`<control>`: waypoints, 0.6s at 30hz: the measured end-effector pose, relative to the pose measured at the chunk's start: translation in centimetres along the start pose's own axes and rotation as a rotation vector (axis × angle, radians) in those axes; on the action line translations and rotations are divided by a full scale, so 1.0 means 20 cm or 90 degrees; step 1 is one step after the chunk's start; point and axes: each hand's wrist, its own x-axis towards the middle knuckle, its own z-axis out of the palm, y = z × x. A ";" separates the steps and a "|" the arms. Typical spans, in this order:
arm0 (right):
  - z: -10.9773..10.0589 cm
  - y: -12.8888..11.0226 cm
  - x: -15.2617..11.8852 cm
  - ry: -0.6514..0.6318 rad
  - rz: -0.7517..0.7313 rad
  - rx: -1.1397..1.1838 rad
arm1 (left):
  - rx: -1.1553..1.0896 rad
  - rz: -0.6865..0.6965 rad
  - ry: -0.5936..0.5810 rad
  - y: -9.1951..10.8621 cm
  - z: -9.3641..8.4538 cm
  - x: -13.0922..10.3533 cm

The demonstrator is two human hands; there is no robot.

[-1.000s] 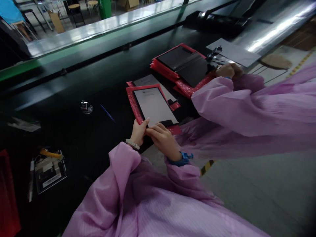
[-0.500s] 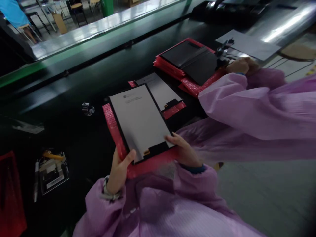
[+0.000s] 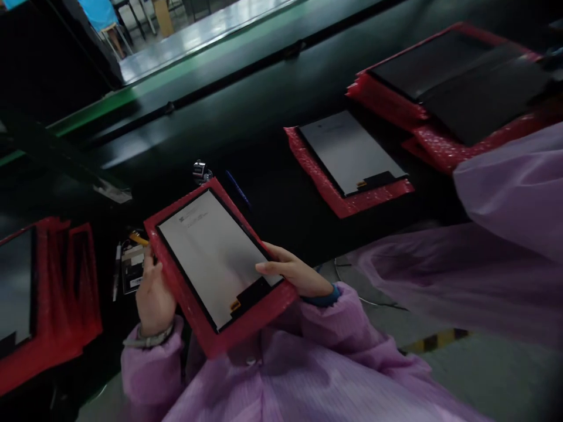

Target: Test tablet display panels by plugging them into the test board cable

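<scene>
Dark table [image 3: 270, 220], panel [image 3: 206, 252] between grips [image 3: 155, 296] [image 3: 299, 272]

1 cam, head-worn: sits above the near side of the black table [image 3: 281, 217], looks fwd & steeply down, pic. squeezed in ht. Horizon's tilted: table's far edge climbs L to R. Close range: wearer's gown [image 3: 272, 375] at btm, this side of table, w/ L hand [image 3: 156, 293] & R hand [image 3: 299, 272] a bit farther up. Mid range: table top, seen obliquely. Farthest: floor & stool [image 3: 109, 29] beyond table, top L. Co-worker's sleeve [image 3: 510, 181] enters at table's R.
</scene>
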 end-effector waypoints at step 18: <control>-0.02 -0.06 0.14 0.075 -0.010 -0.162 | 0.661 0.231 -0.268 0.32 -0.19 0.22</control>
